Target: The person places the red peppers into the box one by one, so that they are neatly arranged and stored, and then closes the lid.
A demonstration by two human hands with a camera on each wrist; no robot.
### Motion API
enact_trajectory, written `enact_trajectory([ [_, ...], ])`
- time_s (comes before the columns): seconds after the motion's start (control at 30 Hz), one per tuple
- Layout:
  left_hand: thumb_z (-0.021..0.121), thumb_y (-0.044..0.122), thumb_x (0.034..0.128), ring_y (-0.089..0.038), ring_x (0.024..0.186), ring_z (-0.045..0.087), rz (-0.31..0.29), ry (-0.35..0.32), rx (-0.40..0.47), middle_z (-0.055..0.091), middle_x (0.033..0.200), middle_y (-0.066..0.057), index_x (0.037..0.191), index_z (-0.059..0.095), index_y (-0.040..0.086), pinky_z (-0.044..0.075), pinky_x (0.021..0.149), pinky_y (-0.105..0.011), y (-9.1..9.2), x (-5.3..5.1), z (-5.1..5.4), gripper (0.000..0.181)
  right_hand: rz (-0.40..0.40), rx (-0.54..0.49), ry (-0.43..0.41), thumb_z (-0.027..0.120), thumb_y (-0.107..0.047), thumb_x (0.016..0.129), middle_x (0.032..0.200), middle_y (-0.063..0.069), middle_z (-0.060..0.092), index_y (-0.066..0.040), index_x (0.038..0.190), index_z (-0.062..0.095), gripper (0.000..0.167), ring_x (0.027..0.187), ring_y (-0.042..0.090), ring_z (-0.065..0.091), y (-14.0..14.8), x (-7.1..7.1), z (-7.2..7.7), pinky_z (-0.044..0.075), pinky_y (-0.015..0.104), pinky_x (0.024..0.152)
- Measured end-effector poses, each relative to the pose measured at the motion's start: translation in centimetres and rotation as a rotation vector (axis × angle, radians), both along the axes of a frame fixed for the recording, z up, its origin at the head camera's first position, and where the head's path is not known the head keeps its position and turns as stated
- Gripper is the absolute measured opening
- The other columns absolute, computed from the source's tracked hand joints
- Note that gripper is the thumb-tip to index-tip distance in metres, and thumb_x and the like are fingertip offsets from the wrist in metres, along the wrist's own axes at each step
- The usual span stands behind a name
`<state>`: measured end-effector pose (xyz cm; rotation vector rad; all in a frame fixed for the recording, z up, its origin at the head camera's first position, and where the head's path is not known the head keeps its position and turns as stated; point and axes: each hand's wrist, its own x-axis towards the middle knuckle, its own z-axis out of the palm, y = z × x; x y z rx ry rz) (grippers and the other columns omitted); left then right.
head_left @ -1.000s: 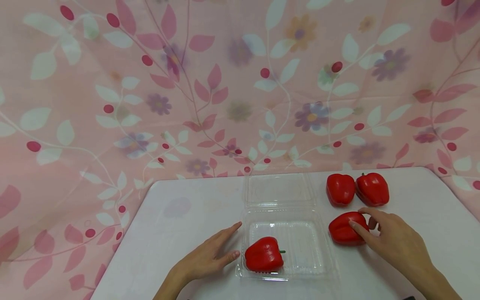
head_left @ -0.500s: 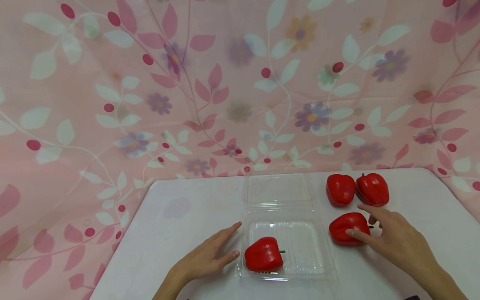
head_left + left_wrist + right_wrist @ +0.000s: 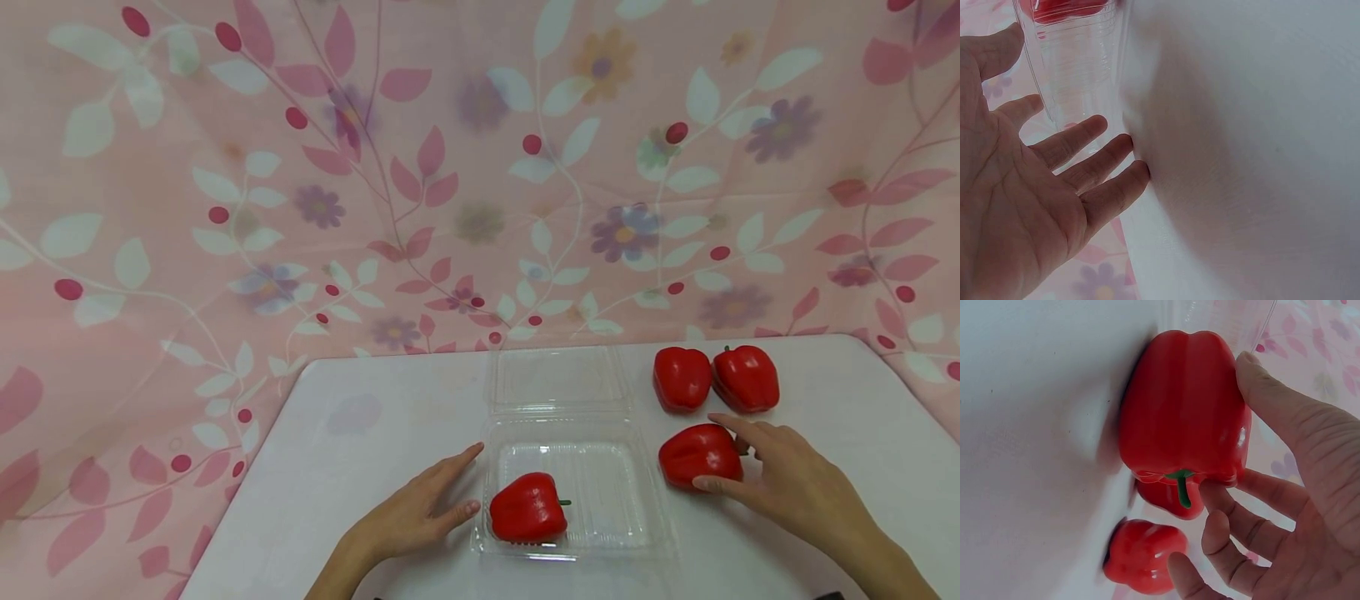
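A red bell pepper [image 3: 528,508] with a green stem lies in the near left part of a clear plastic clamshell box [image 3: 615,492], whose lid is folded back. Beside the box's left wall rests my left hand [image 3: 412,512], fingers spread and holding nothing. Right of the box, a second bell pepper [image 3: 697,457] lies on its side, stem toward my right hand [image 3: 787,479]. That hand straddles it loosely: the thumb is at the near side, the index finger at the far side. In the right wrist view the thumb meets this pepper [image 3: 1185,406], and other fingers sit near its stem.
Two more red bell peppers, one left [image 3: 682,379] and one right [image 3: 746,379], stand close together at the table's back right. The open lid [image 3: 558,379] lies flat behind the box. A pink floral cloth [image 3: 480,167] hangs behind the white table [image 3: 360,442].
My right thumb has slid from the pepper's top down to its near side, and the fingers have spread wider around it. The left hand and the box have stayed put.
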<state>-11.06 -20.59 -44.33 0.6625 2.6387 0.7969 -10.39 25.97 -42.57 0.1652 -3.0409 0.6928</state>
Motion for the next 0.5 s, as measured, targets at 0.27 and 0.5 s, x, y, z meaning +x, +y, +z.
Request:
enact_trajectory([
  [0.27, 0.049, 0.064, 0.0933, -0.024, 0.139, 0.038, 0.004, -0.009, -0.009, 0.036, 0.155, 0.006, 0.157, 0.021, 0.039, 0.039, 0.103, -0.06, 0.01, -0.1, -0.15, 0.074, 0.005, -0.015, 0.003, 0.089, -0.059, 0.056, 0.093, 0.006, 0.062, -0.007, 0.13, 0.061, 0.095, 0.086, 0.027, 0.055, 0.07, 0.03, -0.17, 0.055, 0.044, 0.055],
  [0.5, 0.049, 0.064, 0.0935, -0.024, 0.139, 0.039, 0.0, -0.003, -0.009, 0.036, 0.155, 0.006, 0.157, 0.021, 0.039, 0.04, 0.103, -0.059, -0.04, -0.1, -0.18, 0.074, -0.009, -0.013, 0.002, 0.088, -0.061, 0.057, 0.091, 0.006, 0.06, -0.007, 0.127, 0.062, 0.092, 0.081, 0.024, 0.054, 0.02, 0.05, -0.28, 0.054, 0.041, 0.054],
])
